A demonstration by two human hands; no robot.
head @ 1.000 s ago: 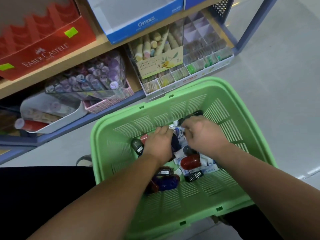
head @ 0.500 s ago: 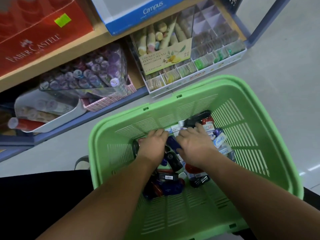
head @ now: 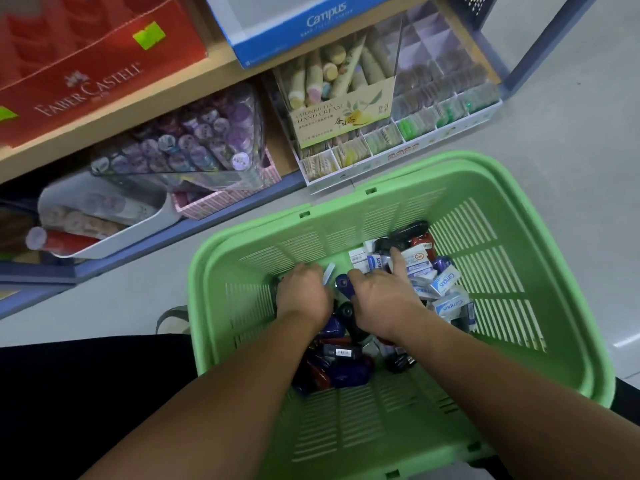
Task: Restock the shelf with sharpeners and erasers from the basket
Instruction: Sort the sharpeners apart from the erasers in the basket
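Restock looks barely begun: sharpeners (head: 349, 374) and erasers (head: 446, 284) heaped in green basket (head: 519, 188). Left hand (head: 304, 294) fingers buried in heap, hold unclear. Right hand (head: 379, 299) fingers (head: 396, 259) stretched over erasers.

Dim, cool, even light; wide-angle bending at the edges; soft blur throughout; faint glare on the floor (head: 627, 341).

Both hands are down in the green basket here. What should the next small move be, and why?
Probably close the right hand on the blue sharpener at its thumb and lift it clear of the green basket. Both hands are buried in the pile, the left hand with fingers hidden, and that sharpener lies on top, exposed between them.
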